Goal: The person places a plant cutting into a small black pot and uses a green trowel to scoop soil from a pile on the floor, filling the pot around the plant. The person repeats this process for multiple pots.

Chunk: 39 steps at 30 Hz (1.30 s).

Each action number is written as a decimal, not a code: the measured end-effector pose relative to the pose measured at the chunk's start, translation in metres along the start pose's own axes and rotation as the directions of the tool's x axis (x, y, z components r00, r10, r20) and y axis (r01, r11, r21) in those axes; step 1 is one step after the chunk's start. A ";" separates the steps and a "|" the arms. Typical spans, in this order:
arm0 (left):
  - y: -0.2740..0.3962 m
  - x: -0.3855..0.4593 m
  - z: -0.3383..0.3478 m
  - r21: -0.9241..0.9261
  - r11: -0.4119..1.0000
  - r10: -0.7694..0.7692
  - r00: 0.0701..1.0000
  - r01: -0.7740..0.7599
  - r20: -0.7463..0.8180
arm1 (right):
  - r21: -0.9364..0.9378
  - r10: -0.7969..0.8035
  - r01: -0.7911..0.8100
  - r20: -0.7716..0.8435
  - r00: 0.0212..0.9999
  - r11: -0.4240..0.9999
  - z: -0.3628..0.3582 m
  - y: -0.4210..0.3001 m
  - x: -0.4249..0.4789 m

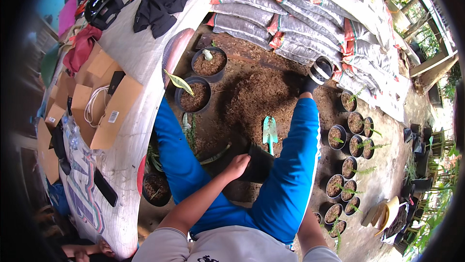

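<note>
Between my knees, my left hand (238,166) grips the rim of a black plastic plant pot (261,165), which is tilted; its inside is too dark to make out. My right hand is out of view: the forearm runs down behind my right thigh. Beyond the pot, a green hand trowel (270,131) lies on a heap of loose brown potting mix (254,96). Left of the heap stand two filled black pots, one with a variegated snake plant leaf (180,82), the other with a pale stub of plant (207,55).
Small potted ferns (336,185) stand on the ground to my right. Stacked sacks (308,18) rise ahead. On the covered table at left lie an open cardboard box (116,116), a phone (105,187) and a black helmet (103,7). Another person's hand (105,249) rests at lower left.
</note>
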<state>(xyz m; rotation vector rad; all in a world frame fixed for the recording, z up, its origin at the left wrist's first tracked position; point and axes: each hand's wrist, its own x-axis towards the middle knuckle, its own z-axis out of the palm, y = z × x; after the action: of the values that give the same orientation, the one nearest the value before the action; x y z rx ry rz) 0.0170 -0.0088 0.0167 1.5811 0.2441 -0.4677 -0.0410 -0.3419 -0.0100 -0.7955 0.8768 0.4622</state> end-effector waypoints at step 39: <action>0.008 -0.013 -0.011 0.017 0.995 0.087 0.968 -0.094 0.234 | -0.017 -0.005 0.005 0.019 1.000 1.000 0.011 0.004 0.000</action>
<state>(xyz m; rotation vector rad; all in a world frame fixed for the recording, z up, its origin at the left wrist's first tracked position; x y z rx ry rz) 0.0101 0.0030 0.0297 1.5416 -0.0143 -0.5821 -0.0380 -0.3312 -0.0072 -0.8079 0.8540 0.4730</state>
